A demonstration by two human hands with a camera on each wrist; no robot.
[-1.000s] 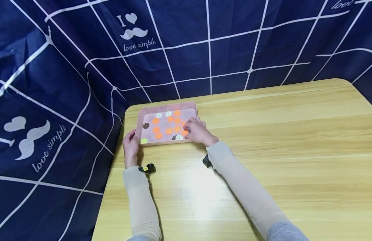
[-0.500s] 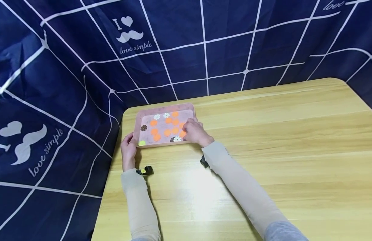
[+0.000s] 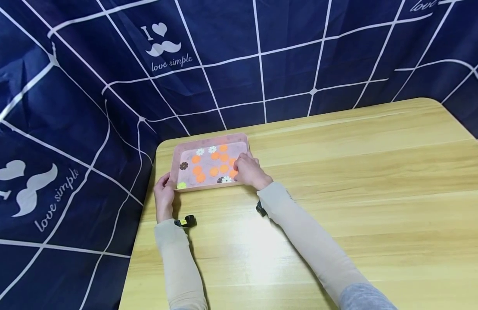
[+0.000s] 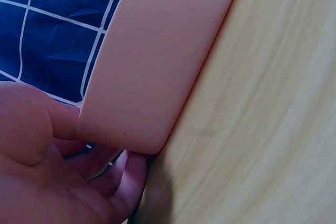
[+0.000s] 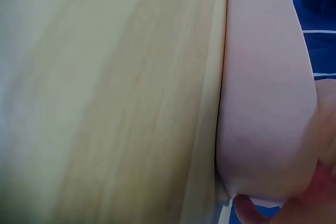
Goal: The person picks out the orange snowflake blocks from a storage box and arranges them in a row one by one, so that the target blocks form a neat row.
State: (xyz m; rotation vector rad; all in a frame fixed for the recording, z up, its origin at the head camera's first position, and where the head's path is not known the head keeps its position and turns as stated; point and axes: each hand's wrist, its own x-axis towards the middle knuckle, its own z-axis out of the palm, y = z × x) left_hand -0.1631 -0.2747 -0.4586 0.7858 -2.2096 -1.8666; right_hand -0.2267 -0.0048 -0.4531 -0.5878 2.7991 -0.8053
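Observation:
A shallow pink tray (image 3: 179, 150) lies on the table near its far left corner. Flat orange discs (image 3: 213, 171) are spread over its floor. Among them are white flower-shaped pieces (image 3: 200, 152), dark brown flower-shaped pieces (image 3: 183, 165) and a yellow-green piece (image 3: 181, 185). My left hand (image 3: 164, 196) grips the tray's near left corner; in the left wrist view its fingers (image 4: 131, 182) curl around the pink wall. At the right end, my right hand (image 3: 249, 168) holds the tray wall, its thumb side reaching over the rim and a fingertip (image 5: 245, 209) showing at the outer corner.
The light wood table (image 3: 339, 193) extends far to the right and toward me. Dark blue curtains (image 3: 223, 56) with white lines hang close behind the table and along its left side. A black strap (image 3: 186, 221) sits at my left wrist.
My right fingers were bent over the pieces inside the tray's right end, near something dark; now that hand grips the tray's right side. The left hand stays at its corner. The head view shifts slightly.

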